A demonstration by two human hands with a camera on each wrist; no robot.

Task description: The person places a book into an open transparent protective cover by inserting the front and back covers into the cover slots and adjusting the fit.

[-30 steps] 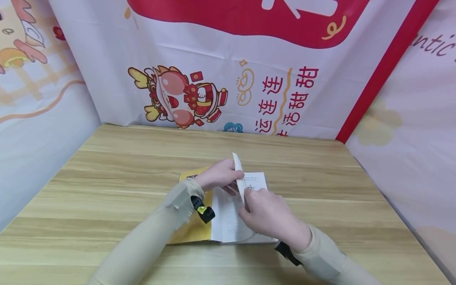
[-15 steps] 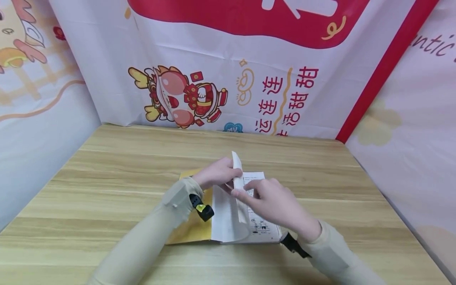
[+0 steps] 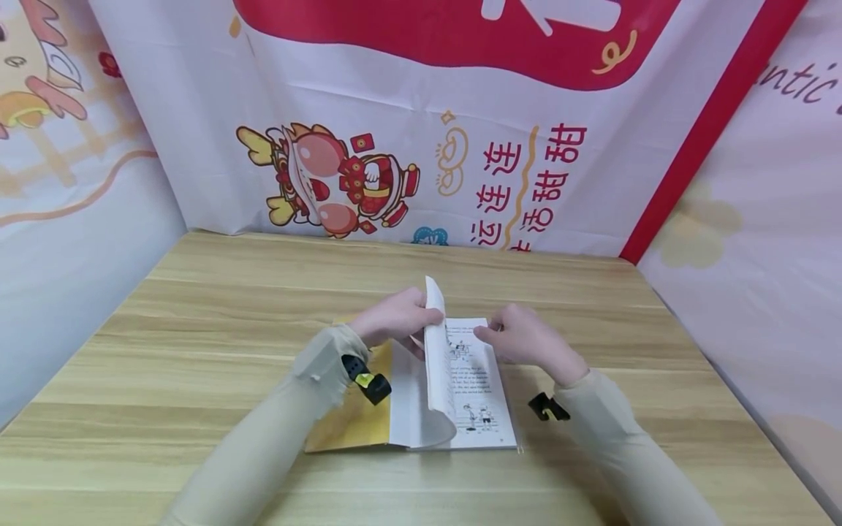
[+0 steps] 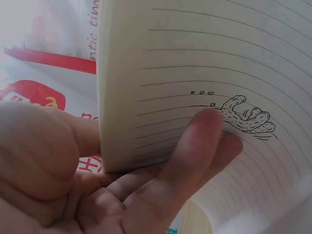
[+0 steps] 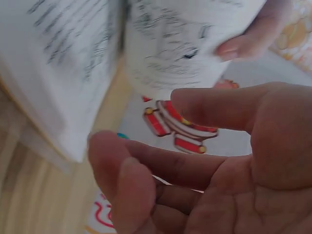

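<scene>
An open book (image 3: 483, 387) with a yellow cover (image 3: 349, 424) lies on the wooden table, its right page showing print and small line drawings. My left hand (image 3: 397, 318) pinches a raised bundle of pages (image 3: 437, 365) near the top. In the left wrist view the thumb is on one side of those pages (image 4: 165, 58) and the fingers on the other, beside a lined sheet with a sketched hand. My right hand (image 3: 526, 336) is at the book's upper right corner. In the right wrist view its curved fingers (image 5: 109, 161) and thumb stand apart with nothing between them.
The wooden table (image 3: 230, 307) spreads around the book. A printed white and red cloth (image 3: 408, 95) hangs behind its far edge, with more printed cloth at the left and right sides. Black straps (image 3: 549, 408) are on both wrists.
My right hand has moved away from the raised pages to the right, reaching the book's upper right corner. The printed right page is more uncovered. My left hand still holds the pages, slightly further left.
</scene>
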